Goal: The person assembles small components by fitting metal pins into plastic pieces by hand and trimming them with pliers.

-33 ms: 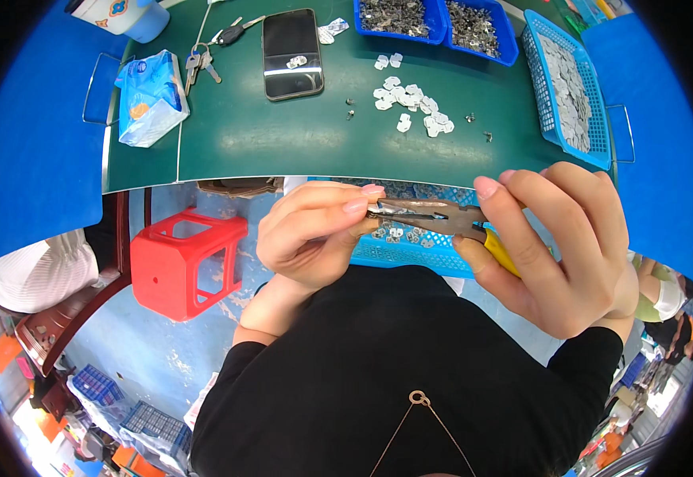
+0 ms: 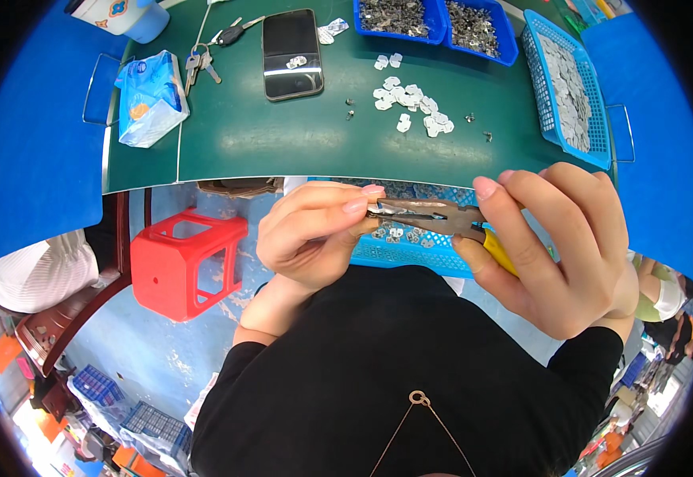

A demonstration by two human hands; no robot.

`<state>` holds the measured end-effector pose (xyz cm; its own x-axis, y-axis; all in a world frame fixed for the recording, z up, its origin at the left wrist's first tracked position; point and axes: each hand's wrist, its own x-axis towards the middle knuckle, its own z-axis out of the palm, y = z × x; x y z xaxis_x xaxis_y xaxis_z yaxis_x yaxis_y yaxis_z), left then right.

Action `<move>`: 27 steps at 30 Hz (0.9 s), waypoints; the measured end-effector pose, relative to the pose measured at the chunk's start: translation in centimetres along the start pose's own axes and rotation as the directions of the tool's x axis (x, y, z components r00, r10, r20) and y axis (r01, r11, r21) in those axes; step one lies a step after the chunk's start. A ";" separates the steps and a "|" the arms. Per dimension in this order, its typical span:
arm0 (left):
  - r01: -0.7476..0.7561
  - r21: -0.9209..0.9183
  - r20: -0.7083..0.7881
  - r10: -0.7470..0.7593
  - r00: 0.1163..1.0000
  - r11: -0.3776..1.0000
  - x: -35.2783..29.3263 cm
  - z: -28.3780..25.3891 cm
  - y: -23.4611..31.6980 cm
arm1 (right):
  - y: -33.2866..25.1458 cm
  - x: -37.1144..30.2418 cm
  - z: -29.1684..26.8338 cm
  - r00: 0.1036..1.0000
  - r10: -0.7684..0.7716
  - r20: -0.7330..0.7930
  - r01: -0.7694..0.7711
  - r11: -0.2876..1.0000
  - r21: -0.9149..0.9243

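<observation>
My right hand (image 2: 565, 254) is closed round a pair of pliers (image 2: 442, 216) with dark, worn jaws and yellow handles. The jaws point left and are slightly parted along their length. At their tips my left hand (image 2: 314, 234) pinches a small part, mostly covered by the thumb and fingers, so its kind cannot be made out. Below the pliers sits a light blue basket (image 2: 410, 256) with several small metal-and-white pieces in it. On the green table (image 2: 283, 147) ahead lie a loose group of white flat pieces (image 2: 410, 99) and a few tiny metal clips (image 2: 469, 118).
Two dark blue trays (image 2: 442, 32) of small metal parts stand at the back. A blue basket (image 2: 549, 95) of pale flat pieces is at the right. Phone (image 2: 292, 56), keys (image 2: 203, 63) and a tissue pack (image 2: 149, 99) lie left. A red stool (image 2: 159, 266) stands at lower left.
</observation>
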<state>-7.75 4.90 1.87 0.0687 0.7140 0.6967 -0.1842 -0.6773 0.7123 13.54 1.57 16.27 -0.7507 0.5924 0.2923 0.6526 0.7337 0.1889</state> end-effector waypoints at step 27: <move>0.649 -0.586 0.206 -0.685 0.699 0.486 0.0 2.5 -2.0 | -0.6 -0.5 12.2 0.689 0.595 0.415 -0.163 -0.432 0.887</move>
<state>-4.91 5.76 0.66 0.3761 0.9264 0.0167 -0.6195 0.2380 0.7481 12.25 4.92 4.59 -0.1715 0.9823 -0.0758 -0.2505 -0.1178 -0.9609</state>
